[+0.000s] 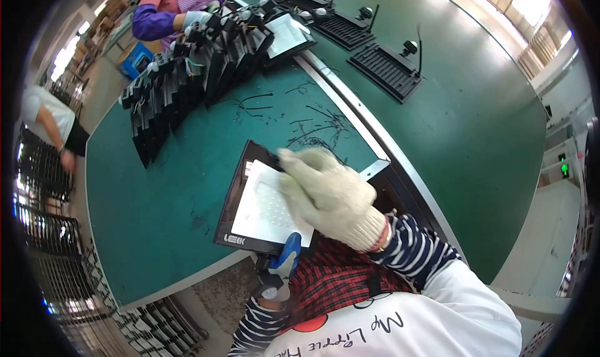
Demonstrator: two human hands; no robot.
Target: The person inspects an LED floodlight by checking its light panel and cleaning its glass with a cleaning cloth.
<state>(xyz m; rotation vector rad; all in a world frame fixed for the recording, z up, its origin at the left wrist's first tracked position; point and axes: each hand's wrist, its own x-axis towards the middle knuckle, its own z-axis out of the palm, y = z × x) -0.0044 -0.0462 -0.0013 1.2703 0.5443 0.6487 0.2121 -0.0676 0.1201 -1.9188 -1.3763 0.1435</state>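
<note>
A black-framed lamp panel (265,210) with a white face and rows of small dots is tilted over the near edge of the green table. My left hand (284,269), in a blue and grey glove, grips its lower edge, thumb on the frame. Over the panel's upper right side is my right hand (328,194) in a cream glove, its fingers bent together near the black rim. Whatever those fingertips hold, if anything, is hidden.
A row of black lamp housings (187,75) stands across the green table (187,201). Cut black ties (322,129) lie scattered beyond the panel. Black lamps (387,69) sit on the right-hand surface (462,125). A co-worker (181,7) stands opposite; another person (50,119) is at left.
</note>
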